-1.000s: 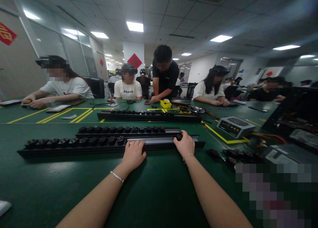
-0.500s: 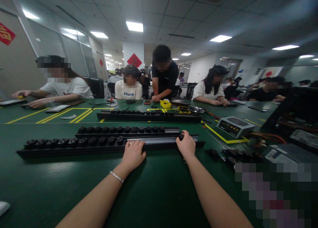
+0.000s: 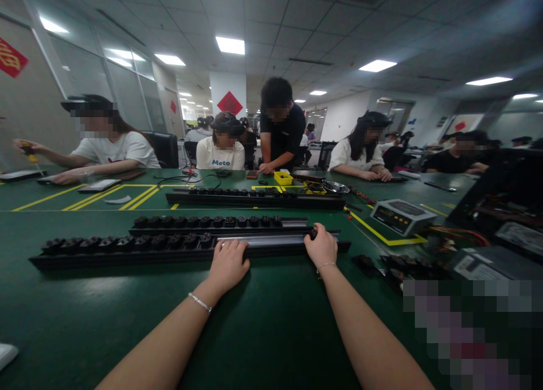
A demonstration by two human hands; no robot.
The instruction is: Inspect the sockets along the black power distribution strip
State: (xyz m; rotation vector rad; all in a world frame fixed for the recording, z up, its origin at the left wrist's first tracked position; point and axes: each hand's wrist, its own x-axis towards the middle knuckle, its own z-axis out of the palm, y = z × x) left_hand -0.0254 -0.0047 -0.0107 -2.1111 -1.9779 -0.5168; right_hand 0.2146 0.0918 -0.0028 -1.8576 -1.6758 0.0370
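A long black power track [image 3: 110, 258] lies across the green table, with several round black socket modules [image 3: 158, 241] seated along its left part and a bare silvery channel [image 3: 271, 241] to the right. My left hand [image 3: 229, 264] grips the near track just right of the last module, fingers over the top edge. At the track's right end, my right hand [image 3: 321, 246] pinches a small black module [image 3: 313, 232], mostly hidden by the fingers. Right behind lies a second black track [image 3: 203, 230] with a row of similar modules.
A third track [image 3: 254, 200] lies farther back. To the right are a grey power supply box [image 3: 396, 215], loose black modules [image 3: 363, 264] and an open computer case [image 3: 487, 209]. A yellow bin [image 3: 283, 178] stands at the back. Co-workers sit across the table.
My right hand has shifted slightly right along the track with the module. My left hand stays put. A co-worker at far left has raised a hand holding a yellow-handled screwdriver.
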